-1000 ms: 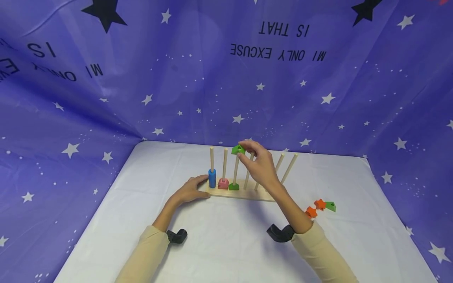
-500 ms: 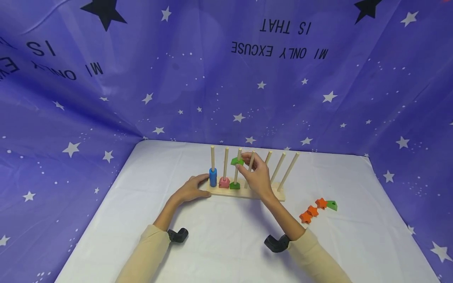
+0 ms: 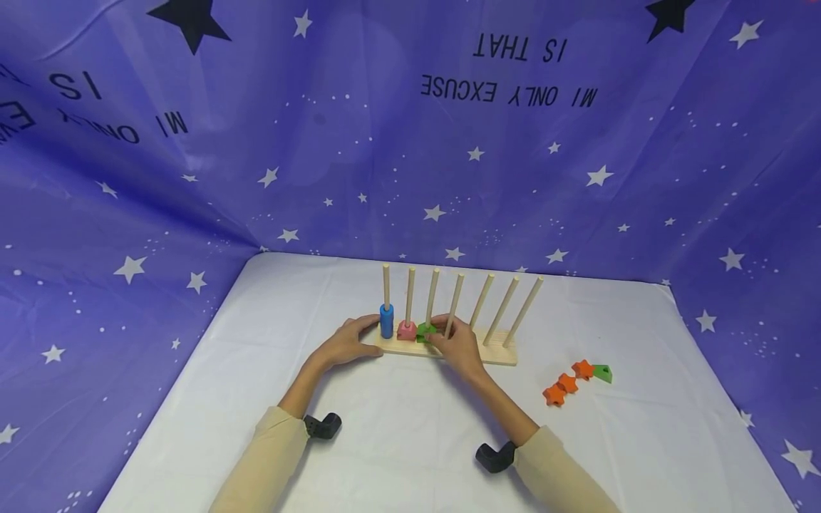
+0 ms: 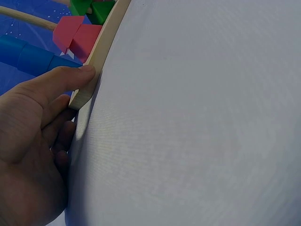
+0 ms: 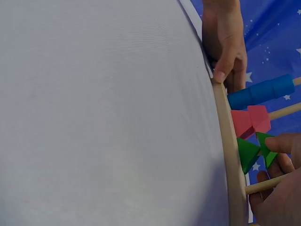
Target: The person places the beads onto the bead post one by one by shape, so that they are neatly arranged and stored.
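Observation:
A wooden peg stand [image 3: 502,354] carries a row of upright pegs. My left hand [image 3: 341,345] grips its left end, thumb on the front edge and fingers round the far side. Stacked blue cylinders [image 3: 386,322] sit on the first peg, and pink blocks [image 5: 258,120] on the second. On the third peg, my right hand [image 3: 459,348] pinches a green triangular block [image 5: 267,149] between thumb and fingers. Just beneath it, a second green block [image 5: 247,155] rests against the base, with a small gap between them in the right wrist view. The remaining pegs are bare.
On the white tablecloth [image 3: 410,442], to the right of the stand, lie 3 orange star blocks [image 3: 567,383] in a slanting line. One more green block [image 3: 603,373] touches the farthest star. A purple star-patterned curtain [image 3: 359,142] hangs behind and at both sides.
My right hand has lowered the green triangular block from the top of the third peg down close to the lower green one. My left hand stays at the stand's left end.

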`<state>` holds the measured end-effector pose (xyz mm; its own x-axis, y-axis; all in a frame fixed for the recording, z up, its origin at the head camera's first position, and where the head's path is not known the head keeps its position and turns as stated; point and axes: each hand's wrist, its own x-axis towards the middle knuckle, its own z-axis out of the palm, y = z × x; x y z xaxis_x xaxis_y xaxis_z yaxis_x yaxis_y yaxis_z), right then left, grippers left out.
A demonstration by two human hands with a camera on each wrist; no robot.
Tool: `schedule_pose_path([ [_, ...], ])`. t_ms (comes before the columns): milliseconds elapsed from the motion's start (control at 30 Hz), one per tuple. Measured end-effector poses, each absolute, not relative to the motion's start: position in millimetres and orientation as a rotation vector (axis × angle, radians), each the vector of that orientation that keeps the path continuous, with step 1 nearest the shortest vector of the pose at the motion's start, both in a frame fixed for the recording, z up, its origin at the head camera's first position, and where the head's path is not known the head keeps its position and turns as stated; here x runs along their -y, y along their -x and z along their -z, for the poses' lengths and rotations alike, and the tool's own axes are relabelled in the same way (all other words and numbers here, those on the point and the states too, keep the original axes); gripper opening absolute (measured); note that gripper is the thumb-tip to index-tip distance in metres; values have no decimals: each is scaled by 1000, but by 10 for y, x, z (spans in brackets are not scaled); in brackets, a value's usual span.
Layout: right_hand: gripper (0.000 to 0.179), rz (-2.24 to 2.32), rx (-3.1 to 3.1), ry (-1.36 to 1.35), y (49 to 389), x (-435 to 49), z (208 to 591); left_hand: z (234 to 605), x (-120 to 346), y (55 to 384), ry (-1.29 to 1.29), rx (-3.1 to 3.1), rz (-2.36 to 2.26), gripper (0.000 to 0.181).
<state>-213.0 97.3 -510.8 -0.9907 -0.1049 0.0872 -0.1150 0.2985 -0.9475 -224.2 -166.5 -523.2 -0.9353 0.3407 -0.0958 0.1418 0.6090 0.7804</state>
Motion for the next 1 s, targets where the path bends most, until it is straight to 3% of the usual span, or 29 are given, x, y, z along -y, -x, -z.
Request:
schedule_pose_path([
  [300, 45, -1922, 2520, -283, 1911, -1273, 4977, 5226, 1635, 2237, -409, -2592, -1246, 78],
  [500, 28, -1733, 2513, -386, 1642, -1853, 4634, 5206, 1640, 2228, -416, -2601, -1231, 78],
  [733, 26, -1301, 2604, -61, 1566, -2851, 4770, 5233, 1664, 2236, -400, -2594, -1241, 77],
  [1000, 44, -1113, 2747, 205, 1441, -3675, 4945, 5251, 1662, 2251, -402, -2584, -1261, 78],
])
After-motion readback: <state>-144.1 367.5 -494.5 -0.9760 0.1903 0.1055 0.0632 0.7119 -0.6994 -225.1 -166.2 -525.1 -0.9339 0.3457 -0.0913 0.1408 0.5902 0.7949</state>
